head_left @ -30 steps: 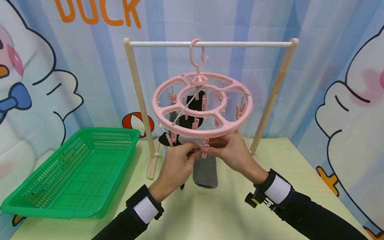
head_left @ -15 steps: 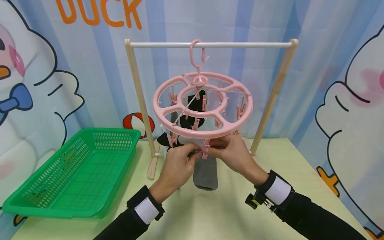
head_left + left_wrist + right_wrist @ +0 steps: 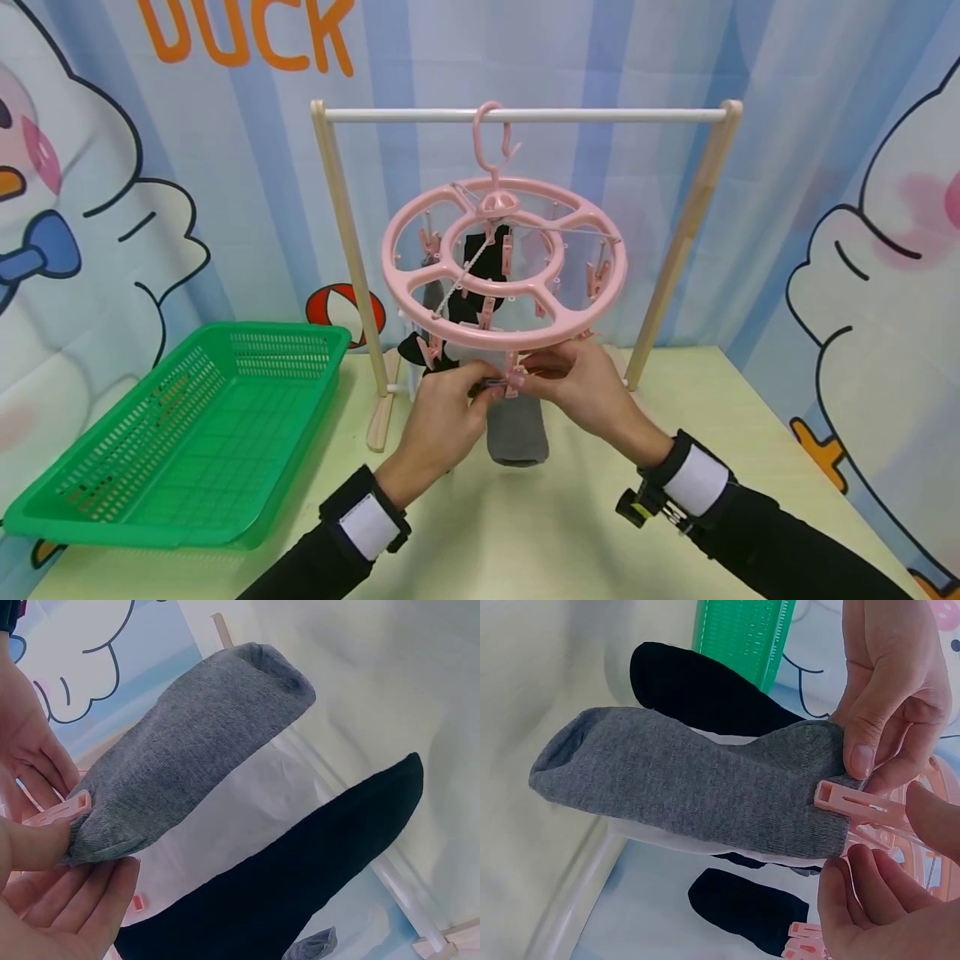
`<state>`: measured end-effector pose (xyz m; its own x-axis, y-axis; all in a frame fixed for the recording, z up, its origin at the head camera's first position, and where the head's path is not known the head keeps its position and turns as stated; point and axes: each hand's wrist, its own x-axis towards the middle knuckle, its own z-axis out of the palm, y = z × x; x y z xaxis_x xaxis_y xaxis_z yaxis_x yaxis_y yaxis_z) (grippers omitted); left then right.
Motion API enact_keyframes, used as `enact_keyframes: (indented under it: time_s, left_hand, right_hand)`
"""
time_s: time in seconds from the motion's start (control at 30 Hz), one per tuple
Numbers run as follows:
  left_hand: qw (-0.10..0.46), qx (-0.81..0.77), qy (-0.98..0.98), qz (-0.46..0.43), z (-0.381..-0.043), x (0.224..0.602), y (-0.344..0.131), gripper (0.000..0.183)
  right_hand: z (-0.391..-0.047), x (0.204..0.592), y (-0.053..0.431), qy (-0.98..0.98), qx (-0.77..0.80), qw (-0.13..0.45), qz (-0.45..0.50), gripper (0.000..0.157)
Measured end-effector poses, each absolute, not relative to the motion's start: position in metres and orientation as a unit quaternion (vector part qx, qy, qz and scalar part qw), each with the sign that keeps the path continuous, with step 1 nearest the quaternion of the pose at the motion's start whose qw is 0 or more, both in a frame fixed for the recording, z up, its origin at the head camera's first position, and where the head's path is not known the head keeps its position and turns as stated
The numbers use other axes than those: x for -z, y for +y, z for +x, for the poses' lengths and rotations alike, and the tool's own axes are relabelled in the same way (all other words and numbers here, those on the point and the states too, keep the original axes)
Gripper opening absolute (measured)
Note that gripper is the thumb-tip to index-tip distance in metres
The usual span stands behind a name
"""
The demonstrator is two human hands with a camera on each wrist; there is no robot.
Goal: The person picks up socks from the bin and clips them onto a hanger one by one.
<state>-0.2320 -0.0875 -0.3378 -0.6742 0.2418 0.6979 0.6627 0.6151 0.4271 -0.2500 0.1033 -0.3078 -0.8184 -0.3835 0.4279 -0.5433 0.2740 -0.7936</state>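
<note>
A grey sock (image 3: 517, 429) hangs toe down below the front of a pink round clip hanger (image 3: 506, 337). One pink clothespin (image 3: 859, 804) of the hanger sits across the sock's cuff. My left hand (image 3: 446, 417) pinches the cuff edge, its thumb on the fabric in the right wrist view. From the other side, my right hand (image 3: 592, 396) has its thumb at the clothespin and its curled fingers by the cuff. Behind it, a black sock (image 3: 300, 862) hangs in the left wrist view. The pin's grip on the fabric is partly hidden by fingers.
The hanger hooks over a white bar (image 3: 615, 115) between wooden posts (image 3: 686, 242). Other dark and grey socks hang from it, partly hidden. A green basket (image 3: 300, 467) stands left on the pale table (image 3: 600, 542). A printed curtain (image 3: 262, 208) is behind.
The hanger ring has shifted slightly left and tilted a little. The grey sock's toe has swung slightly right and up. Both hands stay at the cuff with almost no movement.
</note>
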Motion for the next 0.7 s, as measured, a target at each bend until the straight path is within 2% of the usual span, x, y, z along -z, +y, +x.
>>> enact_keyframes:
  time_s: [0.43,0.57,0.7]
  left_hand:
    - [0.297,0.338,-0.856,-0.253,-0.234,0.34,-0.093,0.022]
    - [0.301,0.338,-0.858,-0.245,-0.232,0.34,-0.095,0.023]
    - [0.33,0.322,-0.853,-0.244,-0.229,0.341,-0.098,0.021]
  right_hand:
    - [-0.252,0.311,0.103,-0.815,-0.503,0.081,0.277,0.038]
    - [-0.252,0.314,0.104,-0.832,-0.465,0.119,0.279,0.037]
    - [-0.249,0.318,0.108,-0.847,-0.42,0.165,0.282,0.037]
